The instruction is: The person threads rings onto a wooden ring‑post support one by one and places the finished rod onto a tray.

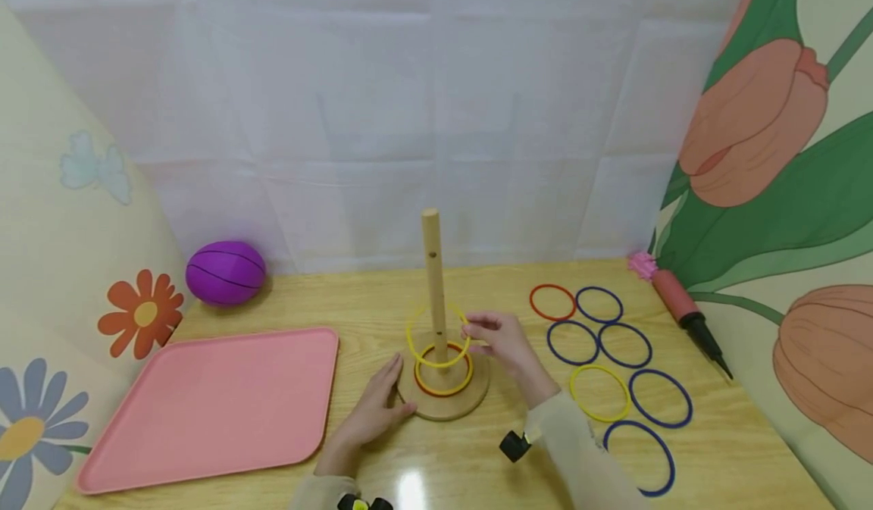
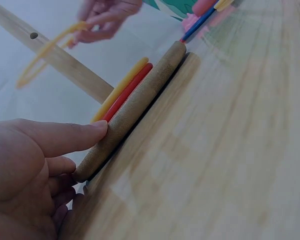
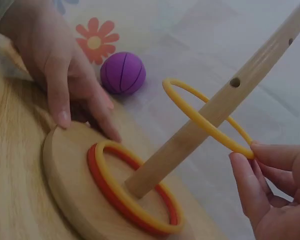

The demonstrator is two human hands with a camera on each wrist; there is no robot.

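Observation:
A wooden post [image 1: 433, 275] with holes rises from a round wooden base [image 1: 443, 410]. My right hand [image 1: 503, 342] pinches a yellow ring [image 3: 194, 117] between thumb and fingers. The ring encircles the post, above the base and tilted. Lower down, another yellow ring [image 3: 109, 172] lies on a red ring [image 3: 94, 170], both around the post's foot. My left hand [image 1: 377, 404] rests on the near-left rim of the base, thumb and forefinger spread along it. In the left wrist view its thumb [image 2: 75, 137] touches the rim, and its other fingers are partly hidden.
A pink tray [image 1: 225, 404] lies left, with a purple ball [image 1: 226, 273] behind it. On the right lie a red ring [image 1: 532, 302], a yellow ring [image 1: 574, 395] and several blue rings [image 1: 661, 422]. A pump [image 1: 677, 296] lies by the right edge.

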